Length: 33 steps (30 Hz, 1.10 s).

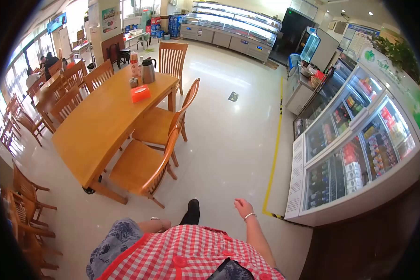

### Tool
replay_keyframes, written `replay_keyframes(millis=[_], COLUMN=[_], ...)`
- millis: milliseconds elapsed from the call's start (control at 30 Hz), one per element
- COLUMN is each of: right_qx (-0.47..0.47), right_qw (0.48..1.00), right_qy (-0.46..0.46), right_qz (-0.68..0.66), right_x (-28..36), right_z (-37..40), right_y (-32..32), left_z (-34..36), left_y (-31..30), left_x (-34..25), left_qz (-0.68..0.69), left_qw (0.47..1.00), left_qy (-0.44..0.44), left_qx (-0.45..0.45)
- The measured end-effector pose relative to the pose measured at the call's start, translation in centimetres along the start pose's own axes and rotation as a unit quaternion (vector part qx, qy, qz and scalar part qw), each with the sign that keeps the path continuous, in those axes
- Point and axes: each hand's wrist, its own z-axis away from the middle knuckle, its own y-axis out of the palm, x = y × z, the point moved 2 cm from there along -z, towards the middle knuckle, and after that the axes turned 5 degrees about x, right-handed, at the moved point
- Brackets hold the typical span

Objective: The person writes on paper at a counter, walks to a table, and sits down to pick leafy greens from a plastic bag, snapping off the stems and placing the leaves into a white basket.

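Observation:
My right hand hangs over the pale tiled floor, away from any object, with a bracelet on its wrist. Its fingers are loosely bent and partly apart, and nothing shows in them. Only a little of my left hand appears, by the edge of a red-and-white checked apron; its fingers are hidden. Below the left wrist's bracelet and to the right, one black shoe is on the floor. The wooden chair nearest to me stands at the long wooden table, ahead of my left hand.
On the table are a metal jug and an orange-red tissue box. Glass-door drinks fridges line the right, behind yellow floor tape. A lit display counter spans the back. People sit far left among chairs.

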Motion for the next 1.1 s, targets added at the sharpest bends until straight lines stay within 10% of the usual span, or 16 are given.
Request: replay_keyframes(millis=[100, 200, 467, 633, 800, 900, 1100], right_qx=[-0.045, 0.036, 0.058, 0.085, 0.083, -0.010, 0.010], right_qw=[0.996, 0.961, 0.898, 0.913, 0.940, 0.975, 0.996], right_qy=[0.012, 0.257, 0.435, 0.394, 0.287, 0.132, -0.085], right_qz=[0.070, 0.097, 0.038, 0.064, 0.167, 0.176, 0.010], right_x=[-4.4, -17.1, -12.0, -12.4, -11.0, -5.6, 16.2], right_z=[-5.0, -5.5, -17.1, -36.5, -61.6, -81.8, -110.0], right_y=[-2.5, -4.4, -9.9, -14.6, -24.1, -28.9, -29.7], left_z=[-0.2, -8.6, -18.2, -25.8, -23.1, -22.3, -24.4], left_y=[-12.4, -24.3, -52.8, -65.8, -81.1, -88.7, -107.2], left_x=[-4.2, -7.5, -14.9, -12.5, -14.0, -16.4, -11.8], left_qz=[-0.001, 0.006, -0.042, -0.039, 0.279, 0.585, 0.655], left_qw=[0.998, 0.992, 0.966, 0.980, 0.912, 0.737, 0.573], left_qy=[0.055, 0.103, 0.213, 0.177, 0.204, 0.239, 0.296], left_qx=[-0.026, -0.069, -0.143, -0.087, -0.221, -0.239, -0.395])
